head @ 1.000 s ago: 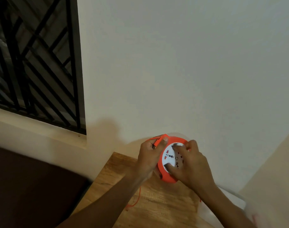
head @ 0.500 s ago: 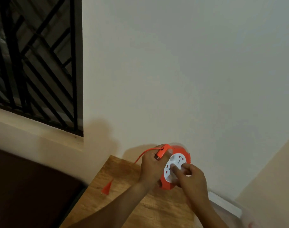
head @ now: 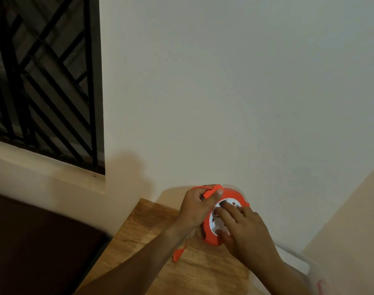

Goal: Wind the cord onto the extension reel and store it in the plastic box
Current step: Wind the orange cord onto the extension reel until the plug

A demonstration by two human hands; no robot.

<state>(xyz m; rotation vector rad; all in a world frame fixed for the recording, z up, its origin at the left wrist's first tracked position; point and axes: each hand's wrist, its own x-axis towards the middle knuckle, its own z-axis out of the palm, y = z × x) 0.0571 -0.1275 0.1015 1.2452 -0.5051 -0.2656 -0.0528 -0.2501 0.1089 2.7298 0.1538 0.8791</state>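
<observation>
Left hand clamped on orange extension reel rim, thumb over top. Right hand fingers spread, pressing white socket face. I see reel above wooden table; cord dangling below reel.

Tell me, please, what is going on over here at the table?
A person is winding an orange cord onto a round orange extension reel held above a wooden table. The left hand grips the reel's edge and handle, while the right hand has its fingers on the white socket face. A loose end of cord hangs below the left wrist, so winding is not finished.
</observation>
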